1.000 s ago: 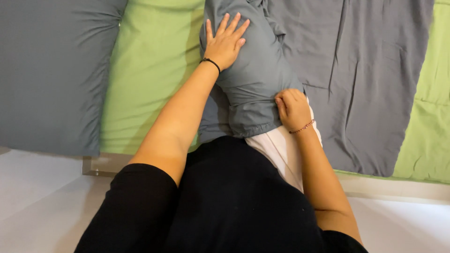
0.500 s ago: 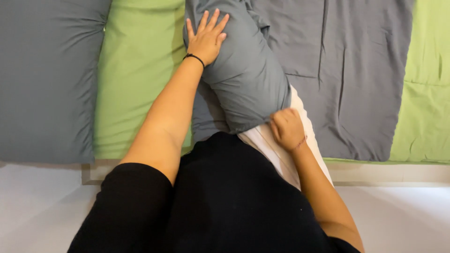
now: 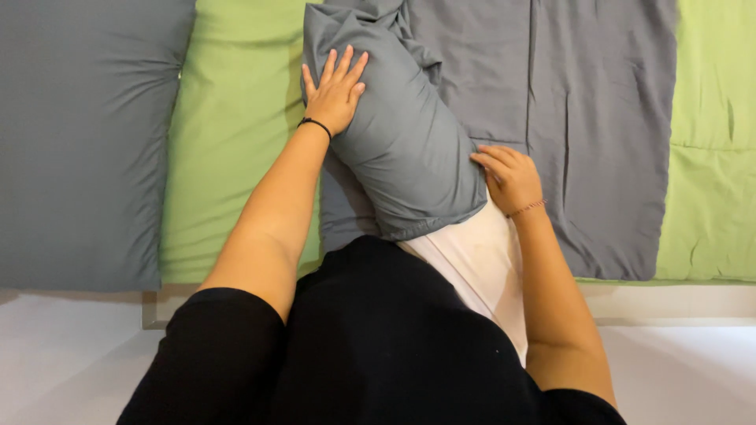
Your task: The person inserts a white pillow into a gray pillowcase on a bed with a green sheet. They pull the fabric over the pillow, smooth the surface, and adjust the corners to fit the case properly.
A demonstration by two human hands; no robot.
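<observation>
A white pillow [image 3: 480, 260] lies partly inside a grey pillowcase [image 3: 402, 142] on the bed, its bare end towards me. My left hand [image 3: 335, 88] rests flat on the upper left of the pillowcase, fingers spread, a black band at the wrist. At the pillowcase's right side near its open edge, my right hand [image 3: 512, 177] has its fingers curled on the grey fabric. A thin bracelet is on that wrist.
A green sheet [image 3: 228, 157] covers the bed, with a grey pillow [image 3: 79, 142] at the left and a grey blanket [image 3: 591, 118] at the right. The bed's front edge [image 3: 669, 303] meets a pale floor. My black top fills the lower middle.
My right hand has moved up the pillow's right side, and the pillowcase's open edge now sits lower over the white pillow. My left hand stays pressed on the upper part.
</observation>
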